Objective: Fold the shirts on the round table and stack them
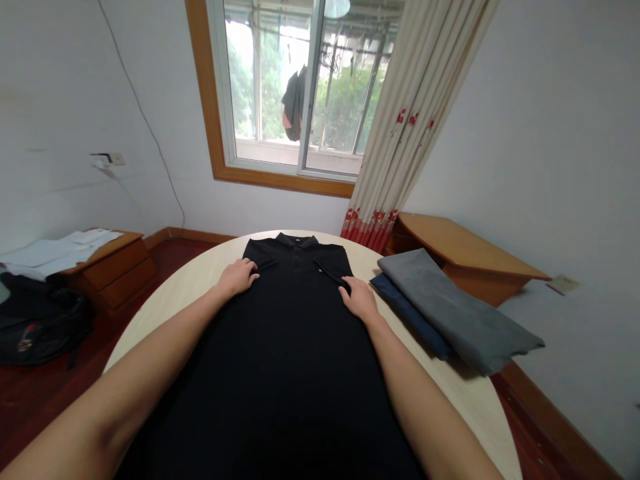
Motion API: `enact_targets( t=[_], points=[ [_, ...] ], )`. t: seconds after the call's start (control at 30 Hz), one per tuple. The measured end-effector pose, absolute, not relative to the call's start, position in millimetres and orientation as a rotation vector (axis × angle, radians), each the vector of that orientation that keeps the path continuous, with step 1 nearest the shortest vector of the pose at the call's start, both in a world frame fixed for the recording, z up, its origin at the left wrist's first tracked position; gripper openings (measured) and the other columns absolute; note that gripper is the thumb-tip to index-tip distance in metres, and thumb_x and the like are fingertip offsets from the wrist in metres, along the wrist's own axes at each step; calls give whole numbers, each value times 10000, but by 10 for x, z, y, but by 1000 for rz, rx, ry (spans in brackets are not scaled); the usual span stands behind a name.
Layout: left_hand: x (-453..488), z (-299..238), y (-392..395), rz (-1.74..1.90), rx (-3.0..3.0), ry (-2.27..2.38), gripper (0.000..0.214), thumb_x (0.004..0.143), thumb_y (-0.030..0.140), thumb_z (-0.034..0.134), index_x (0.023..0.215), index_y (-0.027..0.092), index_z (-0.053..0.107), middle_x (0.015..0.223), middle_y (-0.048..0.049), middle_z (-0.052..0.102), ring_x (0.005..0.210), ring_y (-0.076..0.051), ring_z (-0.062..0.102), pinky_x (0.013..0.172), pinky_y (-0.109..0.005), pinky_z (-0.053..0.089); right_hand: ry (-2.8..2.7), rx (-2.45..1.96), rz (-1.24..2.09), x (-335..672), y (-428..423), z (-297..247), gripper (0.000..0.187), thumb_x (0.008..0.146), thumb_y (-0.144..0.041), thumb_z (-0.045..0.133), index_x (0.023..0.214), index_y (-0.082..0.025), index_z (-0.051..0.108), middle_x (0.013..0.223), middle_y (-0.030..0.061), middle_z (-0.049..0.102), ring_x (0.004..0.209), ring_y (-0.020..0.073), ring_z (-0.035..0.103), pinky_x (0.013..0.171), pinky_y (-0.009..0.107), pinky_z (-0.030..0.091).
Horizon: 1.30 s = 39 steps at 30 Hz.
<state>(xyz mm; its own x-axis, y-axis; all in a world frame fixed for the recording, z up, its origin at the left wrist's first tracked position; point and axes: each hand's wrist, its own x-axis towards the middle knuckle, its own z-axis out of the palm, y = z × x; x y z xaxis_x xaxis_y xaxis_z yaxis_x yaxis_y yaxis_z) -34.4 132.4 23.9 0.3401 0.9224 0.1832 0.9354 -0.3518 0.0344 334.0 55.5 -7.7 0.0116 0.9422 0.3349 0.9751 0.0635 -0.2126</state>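
Observation:
A black polo shirt (296, 293) lies front up on the round table, its collar toward the window. Both short sleeves are turned inward across the chest. At the shirt's left edge, by the folded sleeve, my left hand (239, 276) has its fingers curled on the fabric. My right hand (361, 299) pinches the opposite edge beside the other sleeve. Toward me the black cloth runs out of view, and I cannot tell where the shirt's hem ends.
On the right of the pale round table (165, 300) lie folded grey trousers (450, 307) over a dark blue garment (410, 317). A wooden desk (465, 243) stands behind them. To the left are a drawer cabinet (125, 267) with papers and a black backpack (43, 320).

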Motion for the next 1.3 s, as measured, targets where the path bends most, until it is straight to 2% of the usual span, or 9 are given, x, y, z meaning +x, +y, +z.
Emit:
enact_targets(
  t=[0.13,0.33,0.5,0.7,0.77,0.87,1.0,1.13,1.3],
  points=[
    [-295,207,1389,-193,-2447,-1738,272,935,198,404,1033,194,658,1145,-126,636,1102,-281,584,892,-376,494,-1956,-1902,-93,3349,571,-87,386,952,-321,513,1293,-184,630,1357,97,636,1277,236,558,1119,374,376],
    [-253,210,1509,-150,-2428,-1879,337,966,408,469,1191,193,596,1224,-134,618,1092,-290,605,877,-372,504,-1964,-1891,-91,3354,581,-99,379,950,-312,508,1277,-167,633,1342,107,640,1256,241,562,1097,375,392],
    [-133,263,1551,-164,-2408,-1789,364,983,318,345,1161,157,619,1236,-169,616,1165,-307,561,912,-400,491,-1954,-1895,-75,3357,592,-104,370,952,-317,506,1278,-188,628,1356,96,630,1265,241,551,1105,376,382],
    [-46,296,1725,-302,-2557,-1895,603,1001,517,201,1162,165,663,1298,-133,643,1194,-297,576,971,-406,468,-1951,-1892,-64,3346,582,-100,372,954,-312,501,1279,-181,626,1354,101,629,1267,248,546,1097,380,388],
    [-78,241,1821,-259,-2605,-1915,607,994,536,224,1306,181,606,1432,-116,571,1306,-285,515,1050,-399,421,-1948,-1894,-61,3344,580,-97,372,955,-311,498,1281,-184,625,1361,103,624,1273,248,542,1099,382,385],
    [-164,122,1948,-101,-2614,-1947,653,981,565,267,1502,207,432,1627,-99,311,1487,-298,288,1164,-475,286,-1956,-1888,-61,3344,580,-92,373,955,-309,494,1282,-188,627,1366,103,621,1273,245,543,1102,379,384],
    [-251,66,2058,-32,-2536,-2078,792,946,689,247,1581,218,290,1670,-107,132,1530,-350,129,1175,-609,196,-1955,-1883,-68,3346,579,-92,373,949,-310,502,1271,-176,636,1364,104,623,1267,253,548,1091,383,395],
    [-77,178,1990,-12,-2440,-2107,761,953,659,286,1558,202,355,1656,-145,178,1516,-395,154,1159,-684,137,-1944,-1878,-61,3352,589,-102,366,951,-312,506,1268,-182,637,1363,103,623,1272,249,542,1088,383,395],
    [624,291,1530,-231,-2641,-1869,690,989,586,264,1521,171,405,1637,-146,258,1512,-331,218,1185,-634,141,-1927,-1868,-39,3365,607,-126,360,948,-317,523,1262,-184,639,1366,102,616,1275,252,531,1085,395,392]
  ],
)
